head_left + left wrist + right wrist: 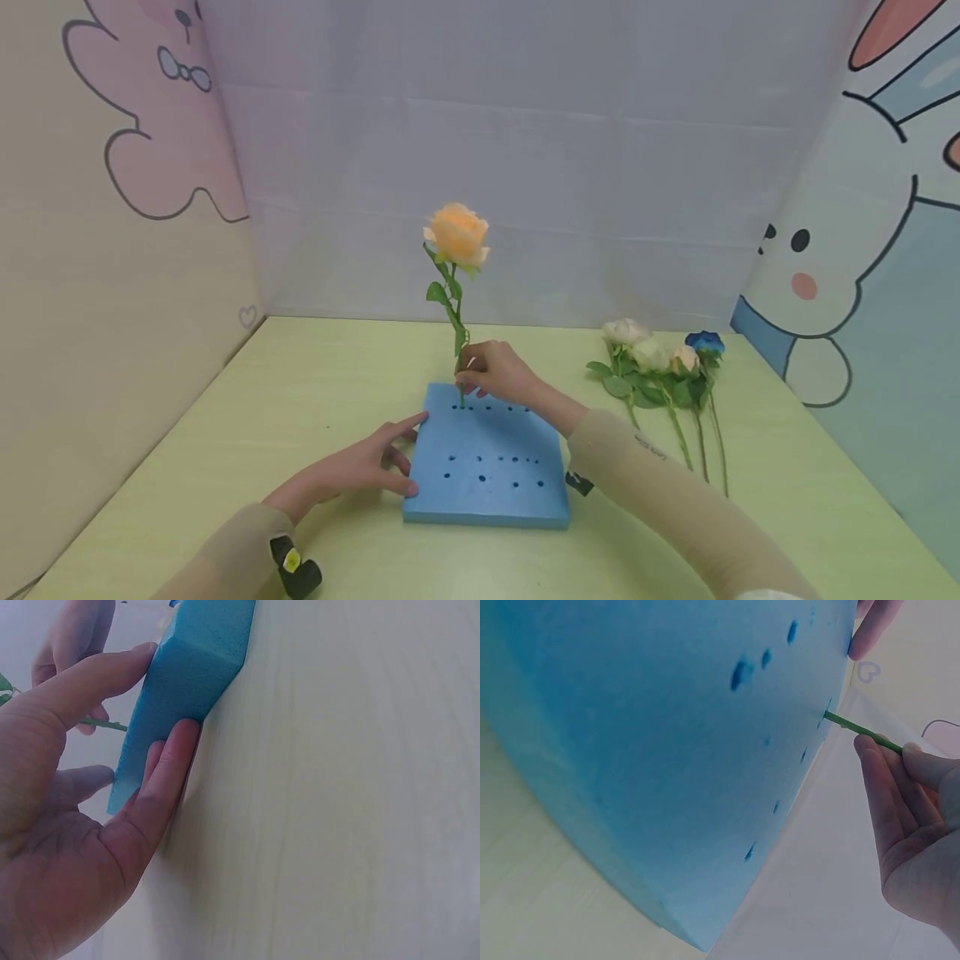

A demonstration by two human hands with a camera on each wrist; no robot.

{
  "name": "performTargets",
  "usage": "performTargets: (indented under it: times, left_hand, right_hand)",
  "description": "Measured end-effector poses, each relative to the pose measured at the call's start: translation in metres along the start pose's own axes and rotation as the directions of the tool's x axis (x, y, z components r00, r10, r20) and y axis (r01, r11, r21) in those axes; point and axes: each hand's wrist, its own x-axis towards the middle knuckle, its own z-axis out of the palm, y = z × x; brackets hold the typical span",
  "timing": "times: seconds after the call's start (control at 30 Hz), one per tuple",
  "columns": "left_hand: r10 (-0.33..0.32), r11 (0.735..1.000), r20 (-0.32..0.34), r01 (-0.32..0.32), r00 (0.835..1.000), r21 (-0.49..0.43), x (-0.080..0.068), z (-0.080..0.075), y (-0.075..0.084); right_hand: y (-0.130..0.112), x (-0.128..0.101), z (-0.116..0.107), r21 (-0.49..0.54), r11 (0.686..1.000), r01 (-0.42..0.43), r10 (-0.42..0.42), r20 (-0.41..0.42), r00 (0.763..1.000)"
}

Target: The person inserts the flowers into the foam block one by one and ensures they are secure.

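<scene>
The right hand (498, 375) pinches the rose (457, 235) low on its stem, whose tip sits in a hole at the foam's (487, 467) far edge. The left hand (360, 471), fingers spread, presses the foam's near-left corner to the worktop (225, 433). The rose looks light and top-heavy, its stem thin and bendy; the foam soft and easily dented. Holding the stem close to the foam seems steadiest.

The square blue foam block (487, 467) looks matt and finely porous, its top dotted with punched holes. The orange fabric rose (457, 233) has soft cloth-like petals on a smooth green plastic stem (859, 731). The pale green table top (787, 500) is smooth, with faint wood-like grain and low sheen.
</scene>
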Motion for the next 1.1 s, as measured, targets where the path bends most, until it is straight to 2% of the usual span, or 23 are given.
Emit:
performTargets:
  times: [0.27,0.47,0.7,1.1]
  left_hand:
    - [0.003,1.0,0.006,-0.003,1.0,-0.028,0.0006,-0.0001,-0.0023]
    - [0.001,1.0,0.002,-0.001,1.0,-0.029,0.0008,0.0001,-0.0044]
    - [0.004,0.999,0.001,-0.004,1.0,-0.036,0.0011,0.0007,-0.0056]
    - [-0.011,1.0,-0.004,0.01,1.0,-0.014,0.0015,0.0009,-0.0058]
  right_hand:
    - [0.0026,0.001,-0.0015,0.005,1.0,0.001,-0.001,0.01,1.0]
    - [0.0037,0.0004,-0.0017,0.046,0.999,-0.01,0.009,0.026,1.0]
    - [0.0068,0.0013,-0.0008,0.053,0.998,-0.029,0.028,0.011,1.0]
    - [0.0084,0.003,-0.0026,0.066,0.996,-0.053,0.052,0.012,0.999]
